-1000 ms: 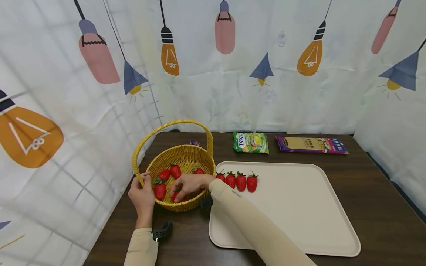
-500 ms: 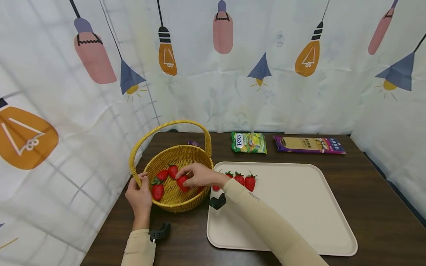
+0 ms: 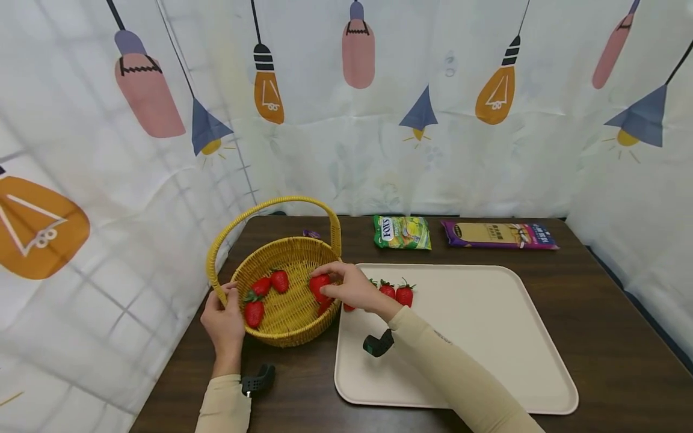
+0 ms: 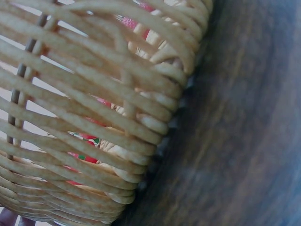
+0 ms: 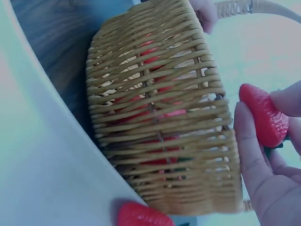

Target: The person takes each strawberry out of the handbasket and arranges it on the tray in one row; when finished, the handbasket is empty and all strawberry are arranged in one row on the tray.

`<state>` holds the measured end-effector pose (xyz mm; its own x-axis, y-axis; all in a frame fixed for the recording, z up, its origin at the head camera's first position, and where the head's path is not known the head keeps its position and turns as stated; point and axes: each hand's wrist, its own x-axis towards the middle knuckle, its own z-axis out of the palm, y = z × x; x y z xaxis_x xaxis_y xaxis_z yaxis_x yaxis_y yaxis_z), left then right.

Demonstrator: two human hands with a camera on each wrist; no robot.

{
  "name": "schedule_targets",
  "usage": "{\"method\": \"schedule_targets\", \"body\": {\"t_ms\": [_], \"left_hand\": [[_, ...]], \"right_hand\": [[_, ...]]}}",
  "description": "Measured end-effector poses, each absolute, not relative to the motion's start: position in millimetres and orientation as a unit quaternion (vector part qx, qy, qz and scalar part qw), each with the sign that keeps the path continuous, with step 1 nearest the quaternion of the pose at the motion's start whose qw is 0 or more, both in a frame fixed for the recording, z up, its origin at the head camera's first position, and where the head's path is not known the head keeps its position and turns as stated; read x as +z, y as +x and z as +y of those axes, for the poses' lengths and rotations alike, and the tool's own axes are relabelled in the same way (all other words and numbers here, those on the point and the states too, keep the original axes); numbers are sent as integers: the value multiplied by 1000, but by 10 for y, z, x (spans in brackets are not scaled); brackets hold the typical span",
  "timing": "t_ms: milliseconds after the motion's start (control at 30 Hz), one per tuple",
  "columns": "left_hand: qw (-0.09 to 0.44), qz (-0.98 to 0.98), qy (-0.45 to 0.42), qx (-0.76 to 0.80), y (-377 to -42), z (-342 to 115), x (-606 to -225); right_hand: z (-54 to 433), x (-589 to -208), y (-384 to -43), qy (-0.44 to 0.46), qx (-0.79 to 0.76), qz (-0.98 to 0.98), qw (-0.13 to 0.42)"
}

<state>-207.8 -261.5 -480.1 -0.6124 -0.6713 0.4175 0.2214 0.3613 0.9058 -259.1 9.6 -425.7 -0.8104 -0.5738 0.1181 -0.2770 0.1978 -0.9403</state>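
Note:
My left hand (image 3: 224,328) grips the yellow wicker basket (image 3: 289,338) where its handle meets the left rim. Between the thumb and fingers of my right hand (image 3: 356,288) is a red strawberry (image 3: 319,287), raised near the basket's right rim. The right wrist view shows that strawberry (image 5: 264,115) pinched just outside or above the woven wall; exact height is unclear. Several strawberries (image 3: 254,313) lie inside the basket, one partly hidden below my right hand. On the beige tray (image 3: 460,349), a row of strawberries (image 3: 404,294) is partly covered by my right hand.
Behind the tray lie a green candy bag (image 3: 402,233) and a long purple packet (image 3: 499,235). A small purple wrapped item (image 3: 311,233) sits behind the basket. All stand on a dark wooden table (image 3: 295,391), with a patterned curtain (image 3: 346,150) around it.
My right hand has picked up a strawberry from the basket's floor and carried it up and right to the right rim. The left hand keeps its hold on the basket.

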Motion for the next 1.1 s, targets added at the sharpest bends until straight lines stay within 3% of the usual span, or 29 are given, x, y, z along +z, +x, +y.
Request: {"method": "schedule_targets", "body": {"t_ms": [400,800,1100], "left_hand": [[425,-715,138,-537,-2109,-2634,-4837],[424,-716,128,-540,-1936,-2481,-4578],[416,-716,131,-545,-1906,-2456,-4545]], "right_hand": [[662,-4355,-2565,-237,-582,773,88],[1217,-4355,-2412,-167,-589,787,75],[1608,-4666,-2492,-141,-610,780,20]]}}
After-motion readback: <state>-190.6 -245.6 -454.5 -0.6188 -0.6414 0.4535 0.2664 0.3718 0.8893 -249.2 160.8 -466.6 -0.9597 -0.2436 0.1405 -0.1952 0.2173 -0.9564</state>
